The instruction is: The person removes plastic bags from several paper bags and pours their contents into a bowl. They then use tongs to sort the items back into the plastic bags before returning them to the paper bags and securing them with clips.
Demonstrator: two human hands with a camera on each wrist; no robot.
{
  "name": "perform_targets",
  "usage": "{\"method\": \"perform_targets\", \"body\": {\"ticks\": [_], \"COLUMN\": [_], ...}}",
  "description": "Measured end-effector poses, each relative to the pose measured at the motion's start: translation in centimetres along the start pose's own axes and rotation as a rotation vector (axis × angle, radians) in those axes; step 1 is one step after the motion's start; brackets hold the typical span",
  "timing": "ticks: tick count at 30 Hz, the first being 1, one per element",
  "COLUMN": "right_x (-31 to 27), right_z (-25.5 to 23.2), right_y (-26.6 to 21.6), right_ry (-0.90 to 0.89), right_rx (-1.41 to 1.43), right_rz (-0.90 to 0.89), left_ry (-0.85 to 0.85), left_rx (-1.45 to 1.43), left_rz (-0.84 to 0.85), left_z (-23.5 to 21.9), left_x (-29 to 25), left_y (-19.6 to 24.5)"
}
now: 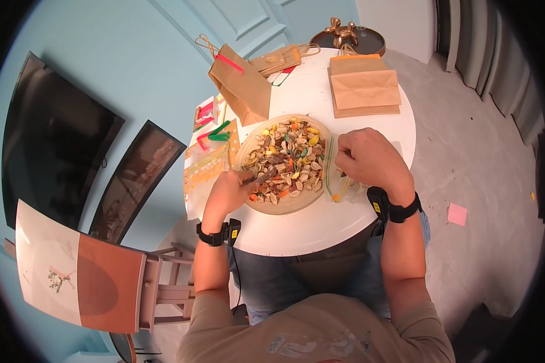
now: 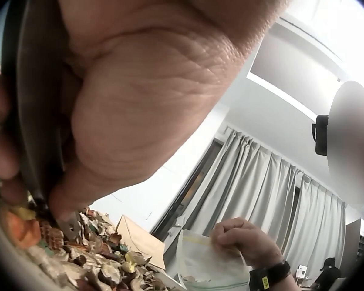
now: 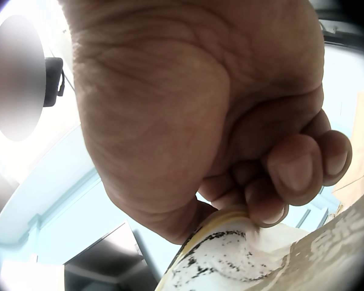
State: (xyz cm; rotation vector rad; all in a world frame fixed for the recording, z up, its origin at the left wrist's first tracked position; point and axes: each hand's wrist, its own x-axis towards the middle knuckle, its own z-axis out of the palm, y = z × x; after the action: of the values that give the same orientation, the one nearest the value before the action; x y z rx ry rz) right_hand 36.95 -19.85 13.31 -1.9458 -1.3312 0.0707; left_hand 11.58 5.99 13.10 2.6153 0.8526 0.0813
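We are gripping a dark, slim, stiff-looking tool [image 2: 39, 121] in our left hand [image 1: 225, 193] over a round, pale bowl [image 1: 278, 210] of multicoloured dried potpourri [image 1: 292, 158], while our right fingers [image 3: 297, 173] are pinching a clear plastic zip bag [image 2: 209, 265] at the bowl's right, ideally keeping its mouth wide.

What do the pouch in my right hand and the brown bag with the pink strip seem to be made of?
The pouch looks like thin, smooth plastic, since it's see-through. The brown bag looks like matte paper, probably kraft, given its folded sides and dull surface.
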Motion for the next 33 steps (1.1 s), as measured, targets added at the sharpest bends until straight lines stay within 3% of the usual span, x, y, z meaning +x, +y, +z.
{"method": "perform_targets", "body": {"ticks": [6,9,21,27,30,33], "right_x": [-0.1,0.0,-0.1,0.0,0.0,0.0], "right_z": [0.1,0.1,0.0,0.2,0.1,0.1], "right_y": [0.1,0.1,-0.1,0.4,0.3,0.2], "right_ry": [0.012,0.009,0.012,0.015,0.007,0.020], "right_rx": [0.008,-0.003,0.020,0.004,0.001,0.022], "right_rz": [-0.016,-0.014,-0.003,-0.032,-0.019,-0.016], "left_ry": [0.026,0.131,0.163,0.175,0.111,0.121], "left_rx": [0.021,-0.014,-0.003,-0.049,-0.144,-0.168], "left_rz": [-0.010,0.079,0.071,0.156,0.135,0.336], "left_z": [-0.2,0.4,-1.5,-2.7,-3.3,-1.7], "left_x": [-0.2,-0.1,-1.3,-1.2,-1.8,-1.0], "left_y": [-0.4,-1.8,1.6,5.0,9.0,10.0]}}
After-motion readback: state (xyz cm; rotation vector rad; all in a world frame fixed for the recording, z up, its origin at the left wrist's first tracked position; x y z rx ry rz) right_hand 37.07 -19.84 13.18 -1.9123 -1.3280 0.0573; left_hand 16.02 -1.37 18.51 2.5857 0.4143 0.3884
